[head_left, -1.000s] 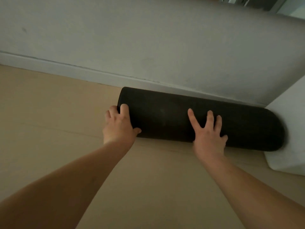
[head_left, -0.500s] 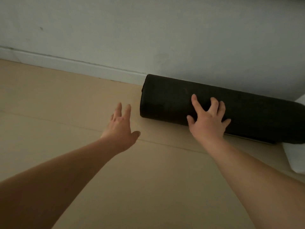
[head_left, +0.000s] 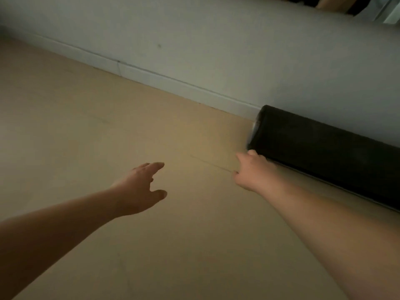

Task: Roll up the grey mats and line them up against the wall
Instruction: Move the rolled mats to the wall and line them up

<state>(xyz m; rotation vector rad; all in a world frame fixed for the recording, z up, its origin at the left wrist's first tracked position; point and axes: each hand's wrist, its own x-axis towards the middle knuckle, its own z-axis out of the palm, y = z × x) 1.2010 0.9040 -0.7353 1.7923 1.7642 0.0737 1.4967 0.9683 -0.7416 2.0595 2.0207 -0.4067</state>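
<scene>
As one roll lies at the wall, neither grip plainly holds it

Though it looks almost black in the dim light, the rolled mat (head_left: 324, 152) lies on the floor (head_left: 108, 118), lengthwise against the skirting board (head_left: 173, 83) of the wall (head_left: 238, 50). The left grip (head_left: 138, 189) hangs released above the floor, fingers loose, holding nothing. The right grip (head_left: 255, 169) sits at the roll's near end and seems to touch its lower corner; whether it clasps anything I cannot tell. I judge the roll to be soft, springy, light and prone to unwinding, so it is best held at both ends. No brand, label or writing is readable.
</scene>
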